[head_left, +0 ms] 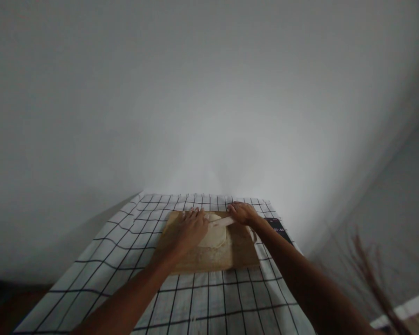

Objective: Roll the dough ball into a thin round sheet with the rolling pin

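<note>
A pale rolling pin (220, 223) lies across a flat, roundish sheet of dough (213, 239) on a wooden board (209, 263). My left hand (194, 226) is over the pin's left end, fingers pointing away from me and bent over it. At the right end, my right hand (242, 213) closes around the pin, a little farther from me than the left. Part of the dough's left side is hidden behind my left hand and forearm.
A checked white cloth (209, 302) covers the table under the board. A phone (278, 227) with lit digits lies right of the board, partly behind my right forearm. The wall (209, 116) rises behind the table. Dry twigs (366, 270) stand at the lower right.
</note>
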A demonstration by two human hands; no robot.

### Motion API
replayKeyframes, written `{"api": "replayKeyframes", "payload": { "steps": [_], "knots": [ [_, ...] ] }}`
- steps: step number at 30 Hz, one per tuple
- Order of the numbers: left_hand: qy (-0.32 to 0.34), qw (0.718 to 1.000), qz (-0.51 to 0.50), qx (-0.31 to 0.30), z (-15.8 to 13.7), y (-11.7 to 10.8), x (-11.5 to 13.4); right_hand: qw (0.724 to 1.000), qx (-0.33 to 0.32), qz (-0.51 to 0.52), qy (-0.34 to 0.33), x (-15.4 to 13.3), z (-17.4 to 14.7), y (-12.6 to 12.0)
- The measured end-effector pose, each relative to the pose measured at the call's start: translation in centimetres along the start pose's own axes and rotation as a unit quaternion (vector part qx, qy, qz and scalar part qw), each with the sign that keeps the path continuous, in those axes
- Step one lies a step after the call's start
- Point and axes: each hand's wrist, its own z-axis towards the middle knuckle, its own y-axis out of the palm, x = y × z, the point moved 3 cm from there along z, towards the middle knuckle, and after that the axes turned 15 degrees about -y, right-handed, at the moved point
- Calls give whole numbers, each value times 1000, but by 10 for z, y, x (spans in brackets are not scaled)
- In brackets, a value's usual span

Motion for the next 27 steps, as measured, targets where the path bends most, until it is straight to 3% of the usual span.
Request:
{"api": "replayKeyframes", "payload": {
  "steps": [6, 15, 19, 23, 27],
  "knots": [
    [15, 999, -19, 40, -6, -9, 14, 999, 20, 5, -24, -4, -27, 12],
    [92, 993, -59, 52, -34, -13, 20, 981, 191, 24, -25, -55, -109, 14],
    [118, 991, -43, 51, -49, -19, 17, 983, 184, 16, 4, -73, -136, 23],
    [115, 992, -33, 50, -49, -11, 13, 988, 147, 30, 23, -64, -127, 25],
    [108, 993, -34, 25, -27, 5, 8, 993, 104, 37, 44, -36, -81, 17]
  ]
}}
